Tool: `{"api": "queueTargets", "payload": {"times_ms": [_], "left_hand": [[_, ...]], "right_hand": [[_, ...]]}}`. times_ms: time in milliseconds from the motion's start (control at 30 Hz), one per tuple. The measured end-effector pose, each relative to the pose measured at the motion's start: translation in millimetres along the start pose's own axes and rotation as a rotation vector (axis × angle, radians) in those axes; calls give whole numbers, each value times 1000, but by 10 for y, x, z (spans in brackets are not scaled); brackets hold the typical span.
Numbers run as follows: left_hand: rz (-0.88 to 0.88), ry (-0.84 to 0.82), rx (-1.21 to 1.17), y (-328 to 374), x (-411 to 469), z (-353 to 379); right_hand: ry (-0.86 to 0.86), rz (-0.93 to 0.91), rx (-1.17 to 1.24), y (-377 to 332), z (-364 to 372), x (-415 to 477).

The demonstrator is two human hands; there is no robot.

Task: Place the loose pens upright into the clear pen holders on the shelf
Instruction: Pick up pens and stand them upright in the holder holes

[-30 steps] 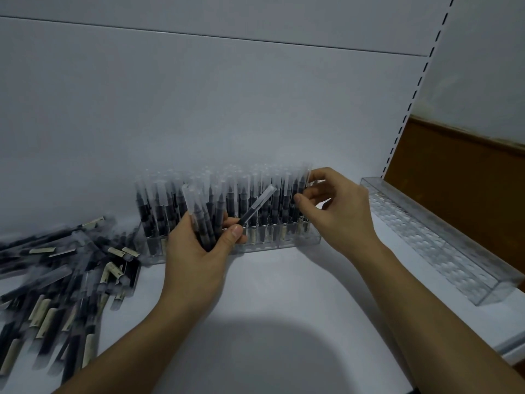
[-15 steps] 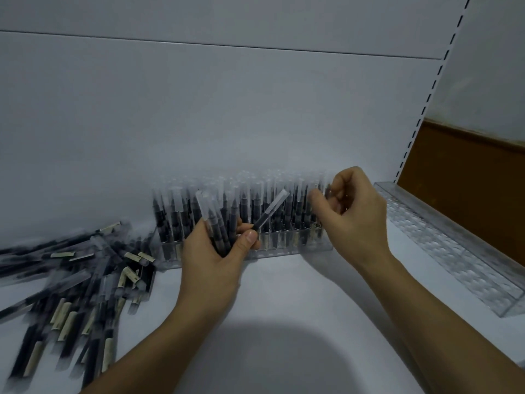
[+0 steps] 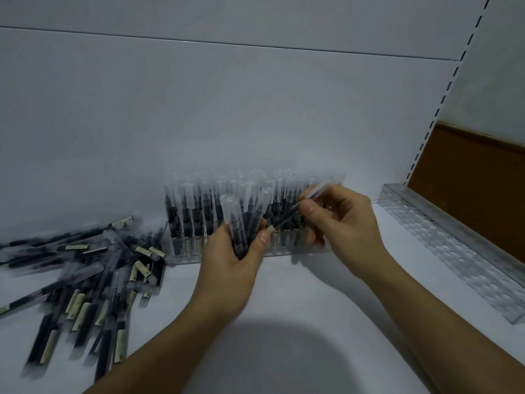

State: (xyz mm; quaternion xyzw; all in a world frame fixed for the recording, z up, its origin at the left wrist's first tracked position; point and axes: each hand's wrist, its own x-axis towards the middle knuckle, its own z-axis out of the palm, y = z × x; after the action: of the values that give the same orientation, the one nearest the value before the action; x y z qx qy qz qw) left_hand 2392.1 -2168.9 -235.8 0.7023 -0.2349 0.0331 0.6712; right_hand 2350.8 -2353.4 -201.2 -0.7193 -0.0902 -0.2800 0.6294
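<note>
A clear pen holder stands against the back wall, packed with upright black pens with frosted caps. My left hand grips a small bundle of pens upright in front of the holder. Just right of it, my right hand pinches a single pen that slants from the bundle's side up toward the holder's right end. A heap of loose pens lies on the white shelf at the left.
A second clear holder with rows of holes and no pens in it lies along the shelf's right side, next to a brown panel. A slotted upright rail runs up the right corner.
My right hand came back from the holder's right end toward the bundle and took hold of the slanted pen. The view shifted, so everything sits further right and lower.
</note>
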Motion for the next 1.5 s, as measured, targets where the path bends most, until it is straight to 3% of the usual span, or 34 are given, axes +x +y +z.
{"api": "queueTargets", "payload": {"times_ms": [333,533,1000,1500], "left_hand": [[-32,-15,5,4,-27,12],[-41,15,-13,3,-15,8],[-36,37,-21,29,-2,2],[-64,38,-21,42,8,1]], "right_hand": [[264,-26,159,-81,-356,152],[366,-84,-96,-15,-473,184],[281,-174,-540,121,-510,175],[154,-154,-704,178,-495,159]]}}
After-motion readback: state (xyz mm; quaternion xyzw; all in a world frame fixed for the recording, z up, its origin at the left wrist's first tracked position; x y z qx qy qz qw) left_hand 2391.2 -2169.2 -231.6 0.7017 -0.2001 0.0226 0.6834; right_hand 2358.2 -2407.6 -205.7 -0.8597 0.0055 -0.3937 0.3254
